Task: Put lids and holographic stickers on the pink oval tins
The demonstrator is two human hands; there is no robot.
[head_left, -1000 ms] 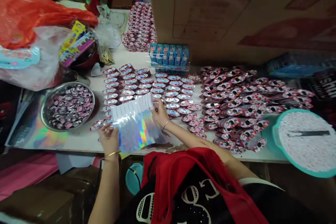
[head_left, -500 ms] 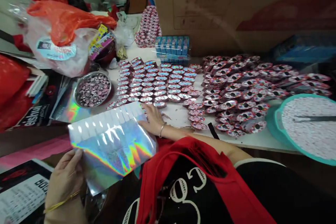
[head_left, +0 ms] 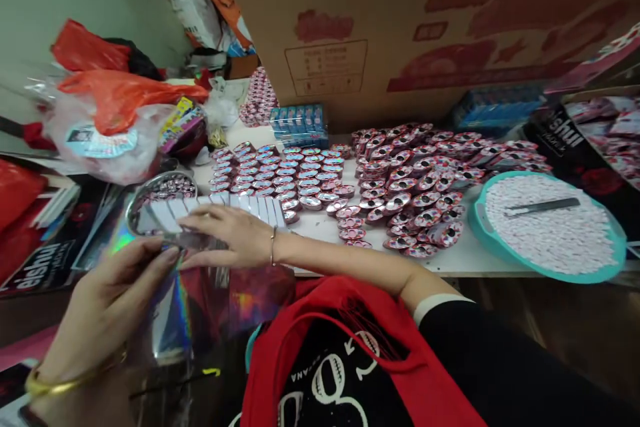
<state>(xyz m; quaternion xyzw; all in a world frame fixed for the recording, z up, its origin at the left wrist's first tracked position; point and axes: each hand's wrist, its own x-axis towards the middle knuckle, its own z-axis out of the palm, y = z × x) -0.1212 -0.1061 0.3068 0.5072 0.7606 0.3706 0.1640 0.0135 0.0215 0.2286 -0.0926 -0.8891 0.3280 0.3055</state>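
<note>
This place looks like a small packing workshop, not a home. Very many same foil packs (head_left: 395, 203) lie in rows on a long table (head_left: 450, 263), near a tub (head_left: 550, 271) of small white pieces (head_left: 550, 227), a foil sheet (head_left: 170, 313), a big carton (head_left: 400, 27) and plastic bags (head_left: 120, 97).

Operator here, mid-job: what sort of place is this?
Probably a small hand-assembly workshop: rows of identical round pink-and-silver pieces cover a white bench, a steel bowl holds more, and a teal basin is heaped with small white pieces.
</note>
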